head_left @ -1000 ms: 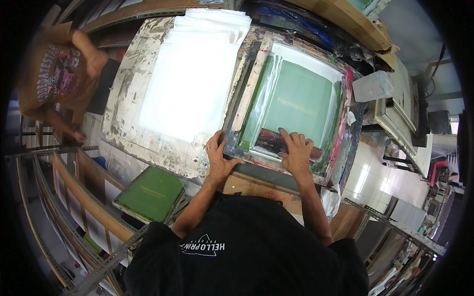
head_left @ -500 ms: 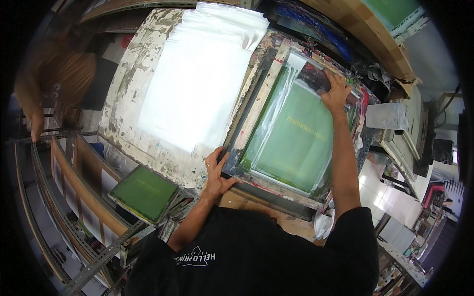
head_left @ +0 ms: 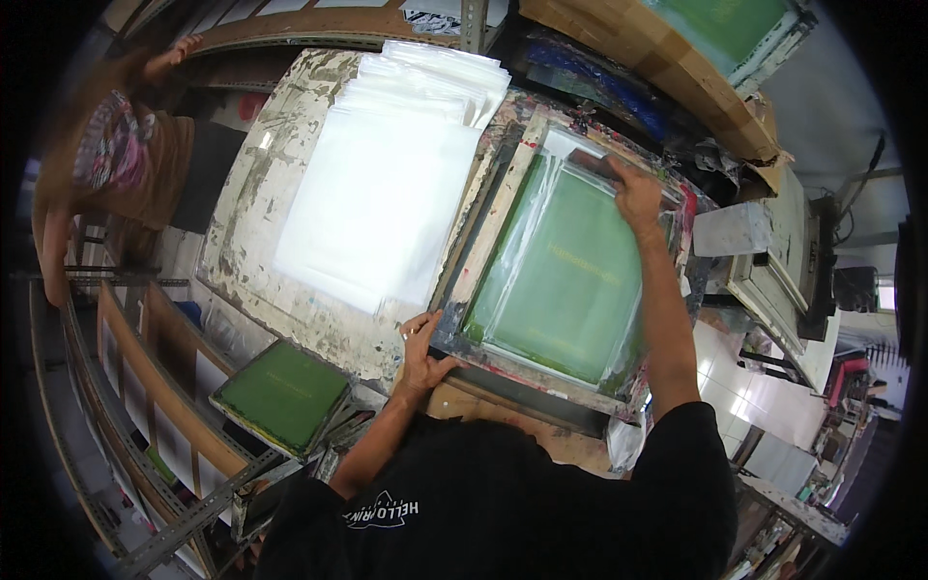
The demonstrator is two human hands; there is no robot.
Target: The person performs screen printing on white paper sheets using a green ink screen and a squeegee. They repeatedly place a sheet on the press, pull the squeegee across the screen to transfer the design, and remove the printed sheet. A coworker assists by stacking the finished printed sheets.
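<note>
A wooden-framed printing screen (head_left: 468, 278) with green mesh lies tilted on the worktable in front of me. My left hand (head_left: 420, 360) holds its near left corner, thumb and fingers on either side. At the screen's far end my right hand (head_left: 638, 201) is closed on a dark brown squeegee (head_left: 592, 162), partly hidden by the fingers. White ink is smeared at the far end and in streaks down the mesh's left side. Faint yellowish lettering shows in the mesh. Left of the screen lies a stack of white sheets (head_left: 372, 208), fanned at its far end.
A paint-stained board (head_left: 242, 232) carries the sheets. A second green screen (head_left: 282, 391) rests at lower left, near metal racks (head_left: 145, 358). A translucent tub (head_left: 732, 229) and a cardboard box (head_left: 657, 63) stand right and far right. Another person (head_left: 145, 155) is at the far left.
My right hand has gone from spread fingers to a closed grip on the squeegee at the screen's far end. My left hand stays at the corner. The other person has raised an arm.
</note>
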